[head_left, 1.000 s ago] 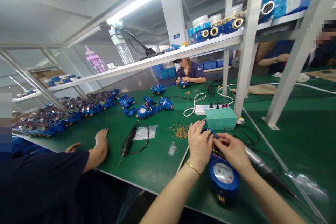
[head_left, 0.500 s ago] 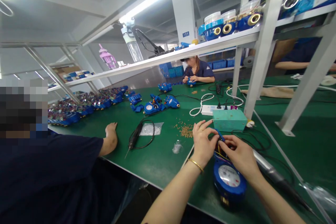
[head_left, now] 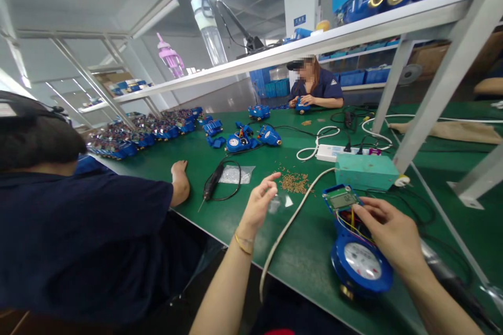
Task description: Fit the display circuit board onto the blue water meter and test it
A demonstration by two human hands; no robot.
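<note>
My right hand [head_left: 395,233] grips the edge of a blue-framed display board [head_left: 342,199], its grey screen facing up. Thin coloured wires run from it into the open housing of a blue water meter [head_left: 362,261], which lies on the table with its round white dial up. My left hand [head_left: 257,204] is over the table to the left, index finger stretched out, with nothing visible in it. Just beyond its fingertips lies a pile of small brass-coloured screws [head_left: 294,183]. A crumpled clear plastic bag [head_left: 275,205] and a small white piece [head_left: 288,201] are beside that hand.
A green box [head_left: 367,172] and a white power strip [head_left: 328,153] stand behind the meter. A pale cable [head_left: 281,238] crosses between my hands. An electric screwdriver [head_left: 212,183] lies near a co-worker's arm [head_left: 179,183]. Blue meters [head_left: 238,142] sit farther back; a shelf [head_left: 294,49] hangs above.
My left hand has let go of the meter's upper part and moved left toward the screws. The display board has turned face up in my right hand. The view has shifted right.
</note>
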